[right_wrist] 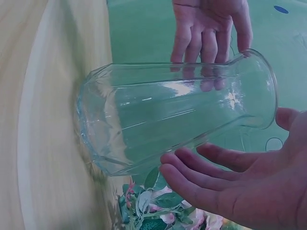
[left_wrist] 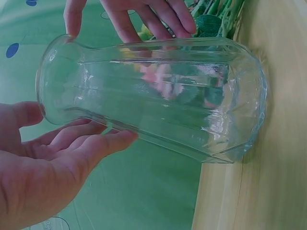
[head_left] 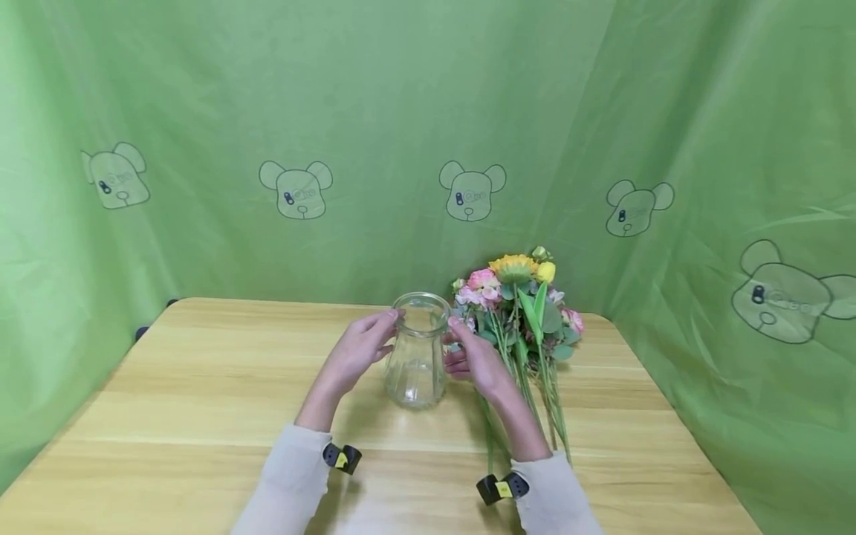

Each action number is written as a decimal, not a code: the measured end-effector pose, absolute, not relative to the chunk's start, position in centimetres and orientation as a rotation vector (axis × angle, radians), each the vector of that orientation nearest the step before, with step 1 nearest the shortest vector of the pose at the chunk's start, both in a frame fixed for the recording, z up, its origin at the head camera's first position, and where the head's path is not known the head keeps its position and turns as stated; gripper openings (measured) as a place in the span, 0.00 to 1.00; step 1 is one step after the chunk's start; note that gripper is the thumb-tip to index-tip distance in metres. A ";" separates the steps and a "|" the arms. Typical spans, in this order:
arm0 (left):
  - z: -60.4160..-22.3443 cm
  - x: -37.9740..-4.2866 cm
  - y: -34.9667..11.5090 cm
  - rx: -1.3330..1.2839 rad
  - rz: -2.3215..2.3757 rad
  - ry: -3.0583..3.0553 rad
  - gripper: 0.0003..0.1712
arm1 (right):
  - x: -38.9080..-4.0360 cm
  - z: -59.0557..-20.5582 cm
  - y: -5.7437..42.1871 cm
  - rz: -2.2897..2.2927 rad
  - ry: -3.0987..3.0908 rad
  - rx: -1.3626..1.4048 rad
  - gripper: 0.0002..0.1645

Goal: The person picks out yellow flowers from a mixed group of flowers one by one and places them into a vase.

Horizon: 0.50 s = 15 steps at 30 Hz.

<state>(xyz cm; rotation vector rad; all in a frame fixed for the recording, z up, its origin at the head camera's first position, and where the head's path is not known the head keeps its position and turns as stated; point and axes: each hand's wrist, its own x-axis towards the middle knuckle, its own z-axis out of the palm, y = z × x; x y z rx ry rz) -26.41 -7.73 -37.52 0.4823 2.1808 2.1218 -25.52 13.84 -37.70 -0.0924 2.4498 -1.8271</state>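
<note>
- A clear ribbed glass vase (head_left: 417, 355) stands upright on the wooden worktop (head_left: 200, 401), a little right of centre and toward the far edge.
- The left hand (head_left: 359, 351) is at the vase's left side, thumb up at the rim. Its fingers (left_wrist: 91, 143) are nearly straight and spread; in the left wrist view they lie just beside the glass, and whether they touch it is hard to tell.
- The right hand (head_left: 476, 360) is at the vase's right side, thumb tip at the rim. Its fingers (right_wrist: 201, 172) are loosely extended and close to the glass, not wrapped round it.
- Just right of the vase, behind the right hand, a bunch of flowers (head_left: 518, 297) lies on the worktop, heads toward the far edge: a sunflower, a yellow bud, pink blooms and green leaves. The stems (head_left: 551, 409) run toward the near side.
- The right hand and forearm cover part of the stems and the bunch's lower left side.
- A green curtain with bear outlines (head_left: 471, 192) closes in the scene on the left, far and right sides.
- Pale sleeves (head_left: 294, 475) cover both forearms, each with a small black and yellow clip (head_left: 342, 458) at the cuff.
- The vase's inside looks empty, though glare and reflections blur it.
</note>
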 end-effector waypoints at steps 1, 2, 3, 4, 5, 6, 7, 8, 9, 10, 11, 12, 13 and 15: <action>-37.5 -26.4 -7.7 0.484 2.121 2.184 0.32 | -25.6 -37.7 13.9 -1.832 2.439 -0.091 0.48; -37.5 -26.4 -7.7 0.479 2.120 2.187 0.32 | -25.6 -37.7 13.9 -1.834 2.433 -0.096 0.47; -37.6 -26.4 -7.7 0.474 2.116 2.191 0.32 | -25.7 -37.7 13.9 -1.839 2.425 -0.095 0.46; -37.6 -26.4 -7.7 0.467 2.113 2.192 0.31 | -25.7 -37.7 13.9 -1.842 2.417 -0.092 0.45; -37.6 -26.5 -7.7 0.467 2.111 2.192 0.31 | -25.7 -37.7 13.9 -1.847 2.409 -0.088 0.44; -37.6 -26.5 -7.6 0.466 2.106 2.195 0.31 | -25.7 -37.7 13.9 -1.846 2.407 -0.087 0.43; -37.6 -26.5 -7.6 0.465 2.100 2.197 0.31 | -25.7 -37.7 13.9 -1.845 2.404 -0.087 0.42; -37.7 -26.5 -7.6 0.469 2.098 2.200 0.31 | -25.7 -37.7 14.0 -1.847 2.397 -0.091 0.42; -37.6 -26.4 -7.6 0.477 2.096 2.204 0.31 | -25.7 -37.7 14.0 -1.849 2.387 -0.091 0.42; -37.6 -26.4 -7.6 0.487 2.095 2.210 0.31 | -25.7 -37.7 14.0 -1.851 2.379 -0.097 0.42; -37.6 -26.4 -7.6 0.496 2.096 2.214 0.31 | -25.8 -37.6 14.0 -1.849 2.373 -0.108 0.42; -37.6 -26.4 -7.6 0.503 2.097 2.218 0.32 | -25.8 -37.6 14.1 -1.851 2.362 -0.116 0.42; -37.6 -26.4 -7.6 0.509 2.100 2.220 0.32 | -25.8 -37.5 14.1 -1.850 2.354 -0.126 0.43; -37.5 -26.4 -7.5 0.516 2.105 2.218 0.32 | -25.9 -37.3 14.3 -1.838 2.349 -0.142 0.43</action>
